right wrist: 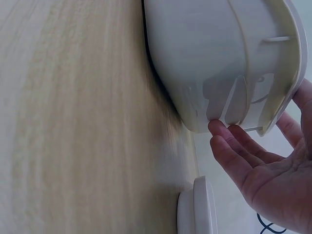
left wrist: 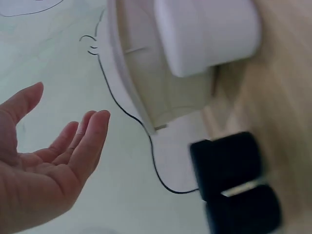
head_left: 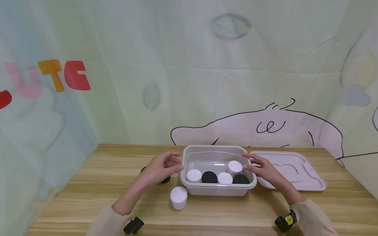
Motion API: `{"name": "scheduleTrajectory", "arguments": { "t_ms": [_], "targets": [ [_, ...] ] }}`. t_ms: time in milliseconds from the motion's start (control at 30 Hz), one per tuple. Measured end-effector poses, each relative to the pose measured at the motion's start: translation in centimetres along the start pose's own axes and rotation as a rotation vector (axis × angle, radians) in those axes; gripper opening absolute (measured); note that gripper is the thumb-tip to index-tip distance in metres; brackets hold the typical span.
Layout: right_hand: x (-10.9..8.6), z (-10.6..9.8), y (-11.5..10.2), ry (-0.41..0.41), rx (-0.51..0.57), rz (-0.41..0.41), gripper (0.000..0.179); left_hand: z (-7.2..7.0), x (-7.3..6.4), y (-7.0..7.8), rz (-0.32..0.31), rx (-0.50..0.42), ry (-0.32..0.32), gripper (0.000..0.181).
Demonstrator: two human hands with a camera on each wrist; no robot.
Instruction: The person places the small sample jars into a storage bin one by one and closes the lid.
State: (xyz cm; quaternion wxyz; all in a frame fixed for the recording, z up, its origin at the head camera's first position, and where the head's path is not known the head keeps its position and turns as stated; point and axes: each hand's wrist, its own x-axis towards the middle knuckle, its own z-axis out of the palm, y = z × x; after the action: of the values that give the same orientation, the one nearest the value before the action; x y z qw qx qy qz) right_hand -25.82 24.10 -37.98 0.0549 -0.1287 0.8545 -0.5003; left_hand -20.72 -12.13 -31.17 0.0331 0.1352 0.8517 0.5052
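Note:
A pale grey plastic bin (head_left: 218,190) stands on the table, with white tubs (head_left: 194,176) and black tubs (head_left: 209,177) inside. My left hand (head_left: 160,168) is beside its left end, fingers loosely bent and holding nothing; the left wrist view shows a gap between this hand (left wrist: 58,161) and the bin (left wrist: 141,73). At the other end, my right hand (head_left: 264,170) reaches the rim. Fingertips of that hand (right wrist: 273,170) touch the bin's outer wall (right wrist: 204,63) under the rim in the right wrist view, without a clear grip.
One white tub (head_left: 178,197) stands in front of the bin's left corner. Two black tubs (left wrist: 226,165) sit left of the bin, mostly hidden behind my left hand in the head view. A flat pale lid (head_left: 295,173) lies to the right. A printed cloth (head_left: 206,82) hangs behind the table (head_left: 224,219).

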Motion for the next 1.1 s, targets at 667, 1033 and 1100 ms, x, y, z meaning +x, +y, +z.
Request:
{"name": "scheduleTrajectory", "arguments": {
  "t_ms": [667, 1033, 1100],
  "targets": [
    [-0.2, -0.1, -0.4, -0.019, 0.008, -0.019, 0.053, 1.5, -2.5, -5.4, 0.062, 0.049, -0.179, 0.052],
    [-0.2, 0.0, -0.4, -0.018, 0.002, -0.020, 0.053, 2.3, -2.2, -5.0, 0.096, 0.173, -0.219, 0.044],
    [-0.1, 0.0, -0.4, -0.015, -0.001, -0.017, 0.053, 2.3, -2.2, -4.9, 0.106, 0.188, -0.224, 0.042]
  ]
}}
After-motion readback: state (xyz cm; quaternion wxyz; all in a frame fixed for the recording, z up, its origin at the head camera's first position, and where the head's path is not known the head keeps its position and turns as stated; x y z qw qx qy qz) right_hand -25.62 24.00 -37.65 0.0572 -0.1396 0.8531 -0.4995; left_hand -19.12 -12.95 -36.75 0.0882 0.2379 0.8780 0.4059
